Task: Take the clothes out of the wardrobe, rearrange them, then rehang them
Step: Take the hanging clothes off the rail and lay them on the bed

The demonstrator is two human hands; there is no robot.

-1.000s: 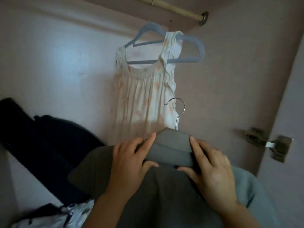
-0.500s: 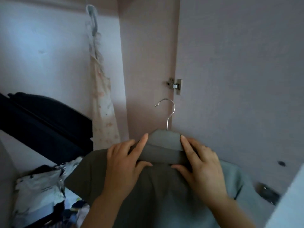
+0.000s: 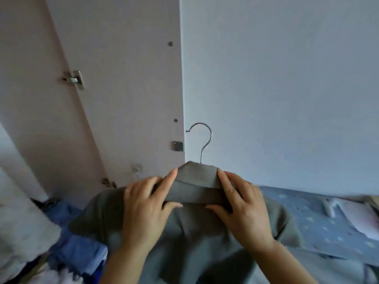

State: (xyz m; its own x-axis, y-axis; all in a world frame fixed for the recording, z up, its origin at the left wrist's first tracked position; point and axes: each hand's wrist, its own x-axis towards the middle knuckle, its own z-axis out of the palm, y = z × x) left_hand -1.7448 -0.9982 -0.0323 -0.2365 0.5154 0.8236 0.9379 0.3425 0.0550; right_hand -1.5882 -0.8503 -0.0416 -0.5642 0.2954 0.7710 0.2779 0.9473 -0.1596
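Note:
A grey collared garment [image 3: 196, 238] hangs on a hanger whose metal hook [image 3: 202, 140] sticks up above the collar. My left hand [image 3: 147, 210] grips the collar's left end, thumb under the fold and index finger along its edge. My right hand [image 3: 244, 208] grips the collar's right end the same way. The garment spreads out below my hands in the lower middle of the head view; the hanger's shoulders are hidden under the cloth.
The pale pink wardrobe side panel [image 3: 123, 89] with a metal hinge plate [image 3: 77, 79] stands at the left, a white wall [image 3: 287, 78] to the right. A bed with a blue patterned sheet [image 3: 317, 226] lies at the right. Piled clothes [image 3: 30, 232] sit at the lower left.
The view has swung right, away from the wardrobe interior and the hanging floral dress, toward the wall and bed. Both hands keep the same hold on the grey garment's collar.

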